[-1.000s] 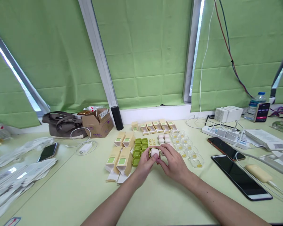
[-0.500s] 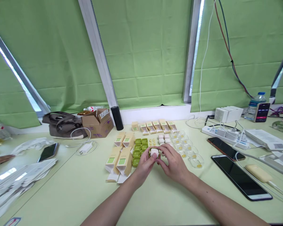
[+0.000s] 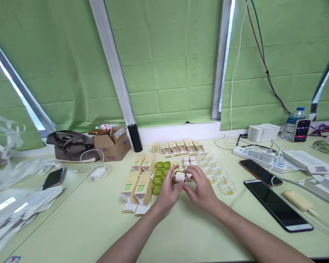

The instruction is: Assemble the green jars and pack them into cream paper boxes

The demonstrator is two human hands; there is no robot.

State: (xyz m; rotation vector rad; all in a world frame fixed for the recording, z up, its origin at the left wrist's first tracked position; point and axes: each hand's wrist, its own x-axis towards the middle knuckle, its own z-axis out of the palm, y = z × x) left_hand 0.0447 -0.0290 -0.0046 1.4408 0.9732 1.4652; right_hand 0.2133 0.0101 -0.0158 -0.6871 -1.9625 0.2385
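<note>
A small green square cup (image 3: 176, 181) with a white rounded block (image 3: 180, 176) set in it is held up over the table. My left hand (image 3: 168, 191) wraps round its left side, thumb in front. At its right edge are the curved fingertips and thumb of my right hand (image 3: 201, 189), gripping the same cup. Behind and left of my hands stand rows of empty green cups (image 3: 157, 188). Past my right fingers sit more white blocks (image 3: 192, 163), partly hidden, and tiny yellow pieces (image 3: 175, 163). Clear plastic lids (image 3: 227, 187) with yellow spots lie to the right.
Open cream cartons (image 3: 144, 188) stand left of the cups, with more cartons (image 3: 182, 147) in a back row. Phones (image 3: 276, 204), cables and a power strip (image 3: 259, 159) are at right. A cardboard box (image 3: 112, 146), bag (image 3: 71, 146) and white plastic sheets (image 3: 24, 204) are at left.
The cup has been tilted a little between my hands, and the white block shows more of its face. My right fingers have shifted slightly. White plastic at far left has been lifted.
</note>
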